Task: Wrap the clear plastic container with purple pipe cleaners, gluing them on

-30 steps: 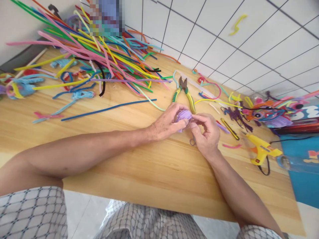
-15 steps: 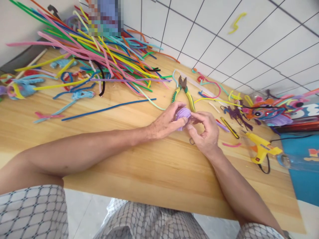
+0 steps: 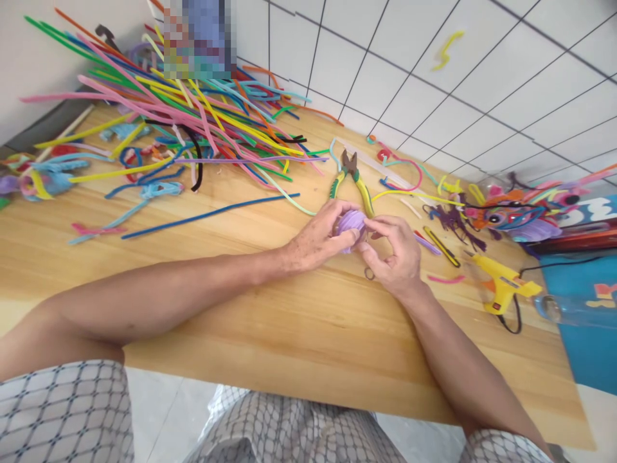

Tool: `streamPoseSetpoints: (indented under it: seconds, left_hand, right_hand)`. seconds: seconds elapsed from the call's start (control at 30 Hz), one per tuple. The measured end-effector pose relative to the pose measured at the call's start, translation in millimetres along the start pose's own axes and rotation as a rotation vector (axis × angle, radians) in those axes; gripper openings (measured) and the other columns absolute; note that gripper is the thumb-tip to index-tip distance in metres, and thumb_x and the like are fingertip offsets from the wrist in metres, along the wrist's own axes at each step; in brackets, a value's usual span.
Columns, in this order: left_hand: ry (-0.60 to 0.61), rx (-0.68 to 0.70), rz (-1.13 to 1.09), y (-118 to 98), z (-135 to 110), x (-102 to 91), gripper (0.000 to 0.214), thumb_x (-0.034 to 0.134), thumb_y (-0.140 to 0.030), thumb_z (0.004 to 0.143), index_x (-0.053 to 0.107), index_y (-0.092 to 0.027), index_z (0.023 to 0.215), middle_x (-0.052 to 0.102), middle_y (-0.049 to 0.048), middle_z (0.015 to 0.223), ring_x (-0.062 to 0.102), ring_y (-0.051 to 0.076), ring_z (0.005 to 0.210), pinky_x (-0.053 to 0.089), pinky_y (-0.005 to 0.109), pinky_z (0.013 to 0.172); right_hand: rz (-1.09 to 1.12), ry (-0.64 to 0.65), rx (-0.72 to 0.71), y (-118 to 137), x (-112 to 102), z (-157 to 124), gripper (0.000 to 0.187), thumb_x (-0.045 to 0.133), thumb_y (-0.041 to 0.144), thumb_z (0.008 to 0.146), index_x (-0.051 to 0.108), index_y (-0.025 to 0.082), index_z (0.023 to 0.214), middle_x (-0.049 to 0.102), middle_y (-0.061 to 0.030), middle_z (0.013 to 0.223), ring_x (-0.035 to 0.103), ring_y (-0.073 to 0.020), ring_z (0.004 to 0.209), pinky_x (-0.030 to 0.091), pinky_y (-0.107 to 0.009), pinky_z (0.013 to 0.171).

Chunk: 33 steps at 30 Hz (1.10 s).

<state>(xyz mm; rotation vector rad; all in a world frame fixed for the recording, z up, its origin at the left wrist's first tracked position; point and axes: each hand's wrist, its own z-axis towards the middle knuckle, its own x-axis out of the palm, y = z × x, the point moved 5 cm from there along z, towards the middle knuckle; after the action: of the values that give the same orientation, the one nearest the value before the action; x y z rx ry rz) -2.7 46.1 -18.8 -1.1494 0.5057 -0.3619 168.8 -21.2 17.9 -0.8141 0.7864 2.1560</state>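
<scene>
One purple bundle [image 3: 350, 222], roundish, long axis unclear; left hand [image 3: 317, 239] grips it; right hand [image 3: 398, 258] at its edge, grip unclear.

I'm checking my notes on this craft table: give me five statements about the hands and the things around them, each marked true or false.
1. The left hand holds a purple bundle. True.
2. The right hand holds the pliers. False: the right hand is at the purple bundle, and the pliers lie on the table beyond the hands.
3. The pliers' jaws are spread apart. True.
4. The glue gun is blue. False: the glue gun is yellow.
5. A blue pipe cleaner lies beyond the left forearm. True.
</scene>
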Motion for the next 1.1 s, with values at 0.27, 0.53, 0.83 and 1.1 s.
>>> streamPoseSetpoints:
  seconds: [0.27,0.53,0.83,1.1]
  left_hand:
    - [0.02,-0.019,-0.002,-2,0,-0.8,0.042,0.06,-0.037,0.097,0.056,-0.019,0.135,0.065,0.0147,0.14,0.061,0.029,0.135,0.05,0.049,0.121]
    - [0.044,-0.051,-0.046,-2,-2,0.0,0.041,0.06,-0.038,0.099,0.054,-0.019,0.135,0.064,0.0131,0.14,0.063,0.026,0.131,0.053,0.045,0.118]
    - [0.042,0.008,-0.012,-1,-2,1.4,0.04,0.057,-0.04,0.101,0.052,-0.02,0.134,0.064,0.0144,0.137,0.063,0.027,0.129,0.053,0.047,0.117]
    - [0.011,-0.022,0.029,0,-6,2.3,0.05,0.057,-0.047,0.102,0.051,-0.017,0.142,0.061,0.0191,0.149,0.061,0.03,0.138,0.05,0.05,0.122]
  right_hand:
    - [0.019,-0.008,0.013,-3,2,-4,0.047,0.074,0.024,0.096,0.069,0.03,0.143,0.074,-0.0111,0.125,0.075,-0.0268,0.099,0.067,-0.049,0.088]
    - [0.016,-0.001,0.061,-1,2,-3,0.042,0.076,0.032,0.096,0.07,0.029,0.137,0.075,-0.0118,0.124,0.076,-0.0275,0.095,0.067,-0.051,0.084]
    - [-0.028,-0.059,0.012,8,9,-5,0.055,0.082,0.029,0.091,0.063,0.027,0.142,0.071,-0.0131,0.125,0.074,-0.0312,0.108,0.067,-0.048,0.082]
    - [-0.093,-0.075,-0.011,13,12,-9,0.06,0.081,0.029,0.091,0.057,0.029,0.146,0.07,-0.0135,0.124,0.074,-0.0314,0.102,0.067,-0.055,0.086]
